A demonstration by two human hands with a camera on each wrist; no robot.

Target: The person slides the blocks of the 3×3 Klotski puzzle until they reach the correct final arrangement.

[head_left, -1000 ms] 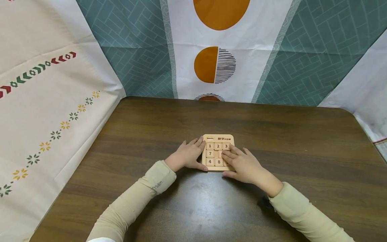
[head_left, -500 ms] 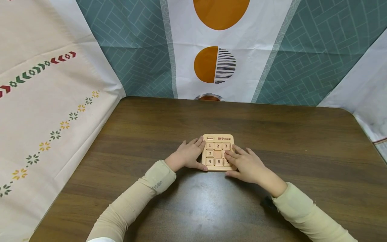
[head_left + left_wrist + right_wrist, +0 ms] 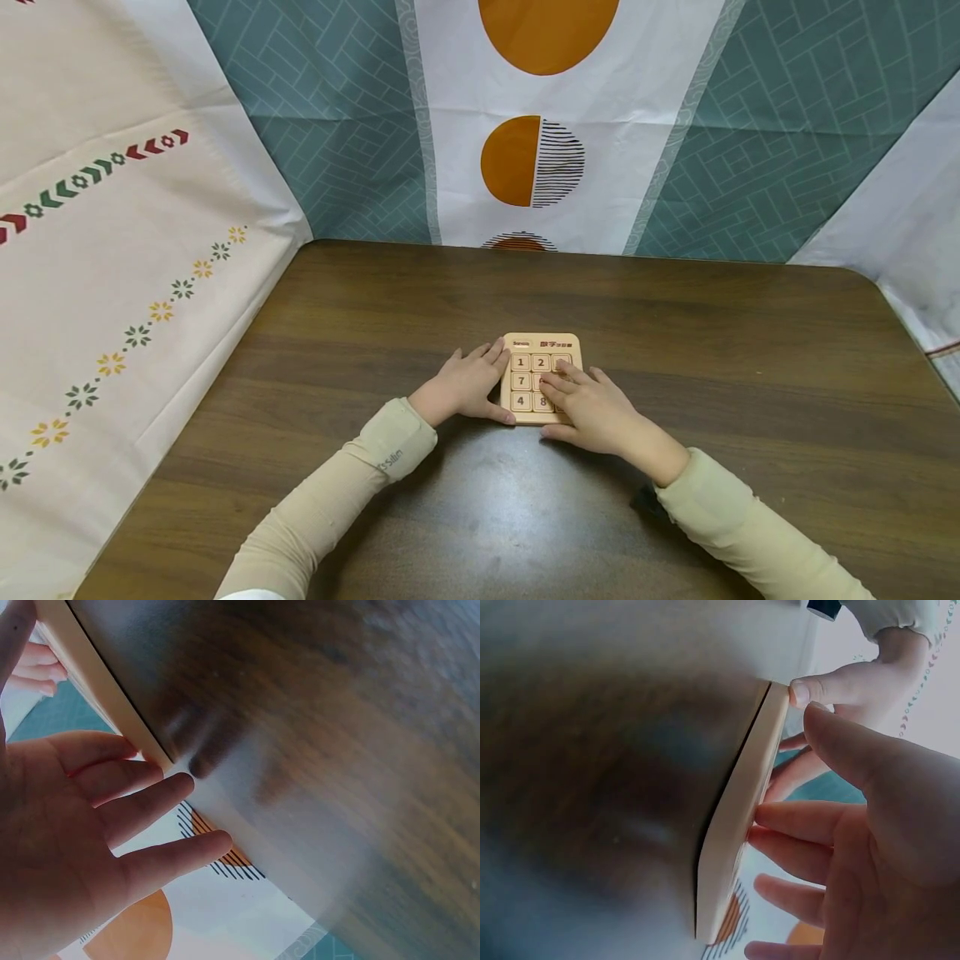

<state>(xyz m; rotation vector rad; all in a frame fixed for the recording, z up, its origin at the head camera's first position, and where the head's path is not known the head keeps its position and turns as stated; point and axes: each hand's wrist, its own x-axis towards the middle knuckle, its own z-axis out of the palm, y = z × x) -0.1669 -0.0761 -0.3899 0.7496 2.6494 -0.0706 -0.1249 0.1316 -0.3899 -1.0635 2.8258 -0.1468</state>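
Observation:
A pale wooden number slide puzzle (image 3: 522, 342) lies flat on the table, its square tiles marked with printed digits. My left hand (image 3: 468, 386) rests against its left side, thumb at the near left corner and fingers extended along the edge. My right hand (image 3: 600, 417) reaches over the right part, with fingertips on the middle-row tiles and its thumb near the front edge. Tiles 1, 2, 7 and 4 show plainly; the right column is mostly covered. From the right wrist view, two fingertips (image 3: 769, 814) touch the puzzle's face.
The brown wood-grain table (image 3: 420, 292) extends around the puzzle on all sides. A patterned teal and white cloth (image 3: 337, 125) hangs behind its far edge. Pale cloths hang at the left and right. A dark object (image 3: 651, 502) is under the right wrist.
My right hand moved slightly right, then back left over the puzzle. A middle-row tile slid from the right column into the central gap. My left hand stayed put.

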